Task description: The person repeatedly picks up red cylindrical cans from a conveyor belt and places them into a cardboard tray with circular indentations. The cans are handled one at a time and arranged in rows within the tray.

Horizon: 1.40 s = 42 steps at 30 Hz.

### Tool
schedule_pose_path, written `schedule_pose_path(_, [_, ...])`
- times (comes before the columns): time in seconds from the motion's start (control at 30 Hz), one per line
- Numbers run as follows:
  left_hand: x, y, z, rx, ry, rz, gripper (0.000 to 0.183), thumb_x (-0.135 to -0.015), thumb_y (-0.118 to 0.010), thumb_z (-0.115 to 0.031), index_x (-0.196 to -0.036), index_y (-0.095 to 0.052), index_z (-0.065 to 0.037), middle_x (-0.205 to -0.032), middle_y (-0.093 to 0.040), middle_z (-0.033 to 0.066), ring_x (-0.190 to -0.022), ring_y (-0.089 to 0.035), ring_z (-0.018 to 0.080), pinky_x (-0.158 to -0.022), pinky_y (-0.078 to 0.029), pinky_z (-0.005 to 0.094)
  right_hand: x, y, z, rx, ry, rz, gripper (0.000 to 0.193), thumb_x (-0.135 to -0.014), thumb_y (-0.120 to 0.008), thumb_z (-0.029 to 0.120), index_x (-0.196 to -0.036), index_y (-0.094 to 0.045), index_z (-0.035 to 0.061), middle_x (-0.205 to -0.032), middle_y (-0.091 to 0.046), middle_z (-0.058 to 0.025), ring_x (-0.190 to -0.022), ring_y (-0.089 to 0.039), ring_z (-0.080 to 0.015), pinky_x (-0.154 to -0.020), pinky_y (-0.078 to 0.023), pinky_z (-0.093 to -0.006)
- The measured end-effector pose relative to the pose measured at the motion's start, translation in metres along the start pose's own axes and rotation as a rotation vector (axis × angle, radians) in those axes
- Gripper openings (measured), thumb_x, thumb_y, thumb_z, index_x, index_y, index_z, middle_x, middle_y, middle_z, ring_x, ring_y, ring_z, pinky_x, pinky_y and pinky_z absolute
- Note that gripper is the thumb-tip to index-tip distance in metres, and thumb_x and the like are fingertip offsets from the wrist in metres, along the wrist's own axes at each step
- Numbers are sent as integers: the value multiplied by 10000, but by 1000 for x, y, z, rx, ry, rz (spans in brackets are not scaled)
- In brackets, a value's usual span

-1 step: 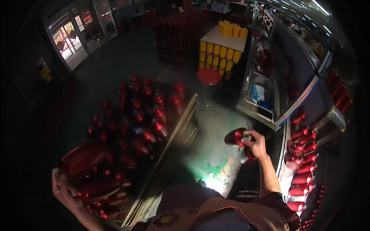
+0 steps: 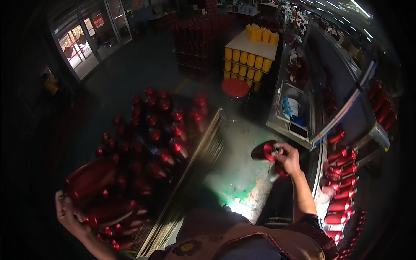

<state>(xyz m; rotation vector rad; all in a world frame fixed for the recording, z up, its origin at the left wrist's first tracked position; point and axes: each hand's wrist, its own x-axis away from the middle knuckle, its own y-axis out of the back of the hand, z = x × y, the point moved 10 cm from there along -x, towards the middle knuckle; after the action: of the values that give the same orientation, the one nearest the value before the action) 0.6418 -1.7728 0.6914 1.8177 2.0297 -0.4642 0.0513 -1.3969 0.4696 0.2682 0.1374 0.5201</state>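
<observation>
Nothing much shifts since the earlier frame: both our hands and both cylinders sit in the same spots. Our right hand (image 2: 287,158) is raised at mid-right, fingers wrapped around a red metal cylinder (image 2: 263,151) at its valve end, so that hand holds it closed; the body of the cylinder points left, over the concrete floor (image 2: 242,173). Our left hand (image 2: 69,216) is low at the lower left, gripping the end of a bigger red cylinder (image 2: 89,178) that lies tilted up to the right. A second red cylinder (image 2: 108,212) lies just beside that hand, touching or nearly touching the fingers; we cannot tell which.

Between the hands stands a dense block of upright red cylinders (image 2: 156,130), tops toward us, with a wire-grid rack edge (image 2: 195,160) running diagonally along its right side. At the right we see a row of lying red cylinders (image 2: 342,173) lined up beside a long conveyor bench (image 2: 342,78). A grey tray bench (image 2: 290,108) with a blue and white item in it sits above the right hand. Further back there is a red round stool (image 2: 235,87), a rack of yellow cylinders (image 2: 251,52), and a stack of more red cylinders (image 2: 203,39) behind. Glass doors (image 2: 82,43) show at upper left. Our patterned shirt (image 2: 225,240) fills the bottom edge.
</observation>
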Motion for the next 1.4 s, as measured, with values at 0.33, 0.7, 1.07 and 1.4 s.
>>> schedule_pose_path(0.33, [-86,-119,28,-71,-60,-292,386,-955,-560,-201,-1259,-558,37,-564,-356,-51,-451,-283,28,-423,-218,189,-303,-100,159,-4,323,174,295,-817,-716,15,-1102,-639,3,-626,-470,55,-490,-407,-27,-423,-279,-207])
schedule_pose_path(0.7, [-94,-158,-3,-645,-248,-269,349,-953,-547,-115,-1248,-569,71,-969,-590,62,-449,-300,35,-424,-232,164,-490,-413,97,112,236,789,277,-755,-737,137,-995,-666,21,-702,-603,-45,-558,-557,-118,-512,-445,-276])
schedule_pose_path(1.07, [-42,-160,-46,-794,39,-477,416,-940,-589,-197,-1290,-548,25,-1119,-578,74,-927,-549,121,-819,-450,271,-458,-539,32,295,528,1291,351,-724,-759,239,-1026,-701,71,-938,-690,-178,-878,-656,-338,-778,-506,-389])
schedule_pose_path(1.4, [-132,-313,-25,-1459,-524,296,563,-907,-489,-360,-1362,-506,-30,-1383,-498,234,-1242,-530,361,-1018,-427,445,-442,-521,33,214,438,1477,390,-808,-730,363,-1107,-668,120,-908,-691,-113,-790,-662,-234,-757,-518,-347])
